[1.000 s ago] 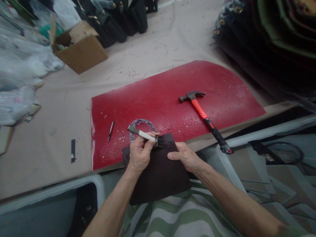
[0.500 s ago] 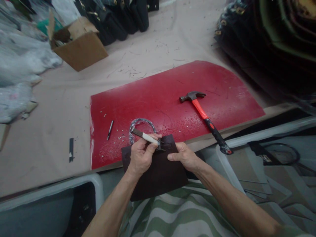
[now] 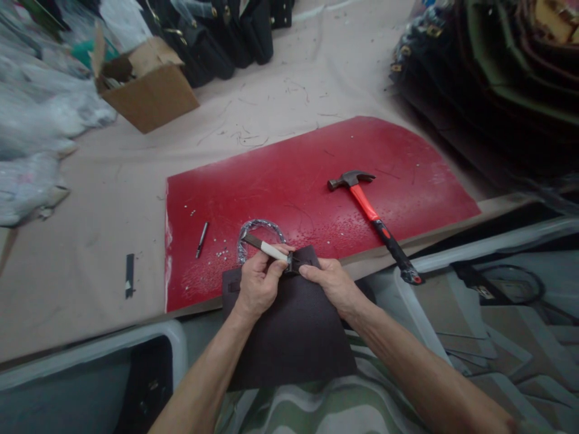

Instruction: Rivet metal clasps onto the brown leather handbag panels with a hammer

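My left hand point(image 3: 259, 283) is closed around a small tool with a white-wrapped handle point(image 3: 266, 248). Its tip meets the top edge of a dark brown leather piece point(image 3: 289, 331) lying over my lap and the table edge. My right hand point(image 3: 326, 282) pinches the same top edge of the leather, right beside the tool tip. A clear plastic-wrapped ring point(image 3: 259, 228) lies on the red mat point(image 3: 294, 187) just behind my hands.
A hammer with a red and black handle point(image 3: 373, 220) lies on the mat to the right. A small dark punch point(image 3: 201, 239) and scattered white bits lie at left. A black strip point(image 3: 129, 275), a cardboard box point(image 3: 145, 87) and dark bags point(image 3: 488, 66) surround the mat.
My right hand has slid left along the leather's top edge toward the tool tip. The leather has shifted a little lower over my lap. The left hand keeps its hold.
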A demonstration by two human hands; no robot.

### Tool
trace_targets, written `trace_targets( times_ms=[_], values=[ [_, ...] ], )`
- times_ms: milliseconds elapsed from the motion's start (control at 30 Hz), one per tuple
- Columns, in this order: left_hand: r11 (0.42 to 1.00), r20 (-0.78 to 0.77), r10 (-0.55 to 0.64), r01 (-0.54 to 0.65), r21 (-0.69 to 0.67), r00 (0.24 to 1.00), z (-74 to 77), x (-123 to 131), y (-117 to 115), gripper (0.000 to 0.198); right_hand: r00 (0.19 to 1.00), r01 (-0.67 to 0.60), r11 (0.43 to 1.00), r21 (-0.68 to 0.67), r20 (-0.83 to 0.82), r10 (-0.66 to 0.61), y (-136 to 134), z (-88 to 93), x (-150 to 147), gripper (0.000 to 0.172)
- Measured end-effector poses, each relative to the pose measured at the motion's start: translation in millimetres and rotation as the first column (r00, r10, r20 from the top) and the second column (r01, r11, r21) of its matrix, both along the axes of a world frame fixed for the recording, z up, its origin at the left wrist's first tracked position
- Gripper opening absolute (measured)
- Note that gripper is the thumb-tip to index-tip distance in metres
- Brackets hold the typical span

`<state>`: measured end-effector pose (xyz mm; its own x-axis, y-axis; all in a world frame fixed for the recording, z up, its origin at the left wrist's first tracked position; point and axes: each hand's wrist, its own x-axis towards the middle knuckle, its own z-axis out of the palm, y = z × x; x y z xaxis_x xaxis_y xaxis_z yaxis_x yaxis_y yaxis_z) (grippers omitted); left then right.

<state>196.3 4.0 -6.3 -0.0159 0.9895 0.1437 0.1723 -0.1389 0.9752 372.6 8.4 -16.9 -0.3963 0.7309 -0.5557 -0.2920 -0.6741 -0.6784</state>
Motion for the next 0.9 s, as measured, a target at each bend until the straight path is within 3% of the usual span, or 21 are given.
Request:
trace_targets(
  times_ms=[367, 567, 900],
  values=[
    [0.995, 0.073, 0.02, -0.012, -0.098, 0.997, 9.4, -1.6, -1.8, 0.023, 0.983, -0.091, 0.98, 0.179, -0.14, 0.117, -5.0, -30.1, 9.6, 0.039],
    [0.997, 0.12, -0.009, 0.018, -0.079, 0.993, 6.4, -5.2, -3.2, 0.021, 0.986, -0.119, 0.964, 0.237, -0.086, 0.143, -1.6, -29.1, 11.4, 0.039],
    [0.996, 0.06, -0.028, 0.033, -0.079, 0.998, 9.6, -4.3, -4.1, 0.024, 0.987, -0.144, 0.946, 0.291, -0.027, 0.159, -0.8, -32.2, 13.8, 0.037]
  ],
)
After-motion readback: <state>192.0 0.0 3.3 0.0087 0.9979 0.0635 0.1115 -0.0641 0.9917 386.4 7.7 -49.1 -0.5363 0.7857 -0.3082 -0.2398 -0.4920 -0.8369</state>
